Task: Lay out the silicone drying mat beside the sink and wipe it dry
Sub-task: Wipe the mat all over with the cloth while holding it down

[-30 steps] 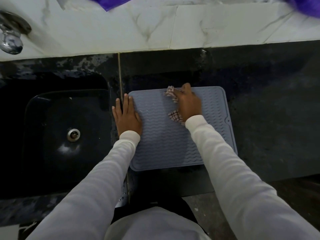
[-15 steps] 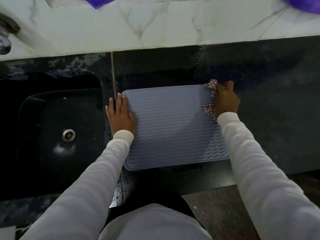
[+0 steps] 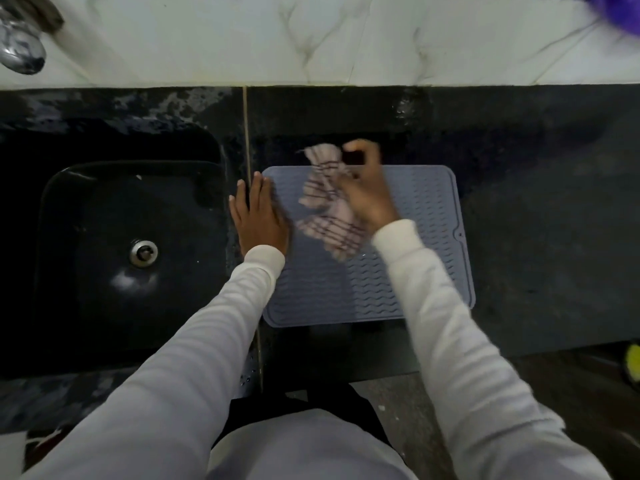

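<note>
step: wiping mat (image 3: 408,271) | my left hand (image 3: 258,216) flat, fingers together, pinning its sink-side edge | my right hand (image 3: 363,192) pinching the checked cloth (image 3: 329,216) over its far edge | next: press cloth down on the mat, sweep the near half

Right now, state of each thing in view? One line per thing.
Silicone mat: laid flat on the counter beside the sink.
Checked cloth: bunched, blurred, over the mat's far half.
Right hand: grips the cloth.
Left hand: flat, fingers straight, on the mat's left edge.
Sink: no water pooled that I can see.
Counter: wet patches along the wall.
</note>
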A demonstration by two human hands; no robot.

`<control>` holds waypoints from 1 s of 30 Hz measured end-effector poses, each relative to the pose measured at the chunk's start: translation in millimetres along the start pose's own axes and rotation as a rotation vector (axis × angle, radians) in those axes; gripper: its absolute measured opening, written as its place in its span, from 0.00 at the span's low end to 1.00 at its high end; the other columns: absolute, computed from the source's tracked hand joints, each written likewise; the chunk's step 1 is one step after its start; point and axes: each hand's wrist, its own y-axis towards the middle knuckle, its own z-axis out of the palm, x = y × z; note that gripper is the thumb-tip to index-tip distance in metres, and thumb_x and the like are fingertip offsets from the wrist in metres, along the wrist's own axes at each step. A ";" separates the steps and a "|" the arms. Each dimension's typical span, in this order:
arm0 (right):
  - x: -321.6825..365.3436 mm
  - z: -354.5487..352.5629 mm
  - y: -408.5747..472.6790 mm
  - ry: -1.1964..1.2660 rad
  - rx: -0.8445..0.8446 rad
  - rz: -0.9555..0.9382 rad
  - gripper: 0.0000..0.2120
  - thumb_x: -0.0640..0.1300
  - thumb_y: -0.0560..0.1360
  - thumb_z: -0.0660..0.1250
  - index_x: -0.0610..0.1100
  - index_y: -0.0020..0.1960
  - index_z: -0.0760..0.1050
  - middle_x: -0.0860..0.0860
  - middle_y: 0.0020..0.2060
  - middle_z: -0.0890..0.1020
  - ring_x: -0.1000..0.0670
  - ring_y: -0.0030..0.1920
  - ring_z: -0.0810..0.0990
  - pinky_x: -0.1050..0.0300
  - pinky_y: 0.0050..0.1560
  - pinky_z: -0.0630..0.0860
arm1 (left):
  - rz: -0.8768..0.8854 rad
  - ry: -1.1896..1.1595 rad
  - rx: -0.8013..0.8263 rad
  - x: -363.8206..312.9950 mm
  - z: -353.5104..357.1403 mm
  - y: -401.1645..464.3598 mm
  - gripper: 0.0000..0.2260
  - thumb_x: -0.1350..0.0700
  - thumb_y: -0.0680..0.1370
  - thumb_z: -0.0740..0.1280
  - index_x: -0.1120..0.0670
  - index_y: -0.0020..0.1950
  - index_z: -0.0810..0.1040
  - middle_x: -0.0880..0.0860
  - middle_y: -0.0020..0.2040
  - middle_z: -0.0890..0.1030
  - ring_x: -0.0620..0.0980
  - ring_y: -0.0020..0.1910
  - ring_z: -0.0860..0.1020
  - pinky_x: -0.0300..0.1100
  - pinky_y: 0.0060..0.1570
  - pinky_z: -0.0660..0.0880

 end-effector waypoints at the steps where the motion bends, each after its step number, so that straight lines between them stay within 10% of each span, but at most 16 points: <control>1: -0.6 29.9 -4.4 0.028 0.017 -0.007 0.16 0.36 0.74 0.65 0.50 0.58 0.69 0.50 0.51 0.78 0.47 0.48 0.80 0.45 0.51 0.79 | 0.010 0.022 0.009 1.7 0.6 0.6 0.24 0.49 0.80 0.49 0.52 0.77 0.56 0.50 0.78 0.54 0.55 0.77 0.48 0.55 0.75 0.43; 11: -44.1 101.4 -22.1 -0.780 -0.078 -0.224 0.18 0.46 0.78 0.62 0.51 0.68 0.70 0.43 0.59 0.72 0.41 0.46 0.80 0.46 0.46 0.79 | 0.030 -0.248 -0.086 12.4 3.0 10.8 0.23 0.49 0.77 0.57 0.60 0.66 0.74 0.58 0.69 0.73 0.62 0.71 0.64 0.59 0.70 0.53; 24: -40.4 108.3 -30.6 -1.057 -0.066 -0.261 0.23 0.49 0.80 0.59 0.47 0.73 0.63 0.38 0.70 0.62 0.39 0.57 0.75 0.46 0.52 0.77 | 0.031 -0.235 -0.096 10.8 5.4 12.5 0.19 0.53 0.79 0.59 0.57 0.69 0.72 0.55 0.72 0.69 0.57 0.74 0.60 0.53 0.73 0.48; 30: -39.9 97.1 -33.2 -0.535 0.164 -0.243 0.24 0.54 0.82 0.53 0.54 0.76 0.55 0.46 0.71 0.68 0.43 0.65 0.72 0.45 0.64 0.71 | 0.050 -0.326 -0.064 16.7 -4.4 9.6 0.17 0.58 0.81 0.57 0.55 0.70 0.71 0.54 0.73 0.68 0.55 0.75 0.58 0.49 0.73 0.45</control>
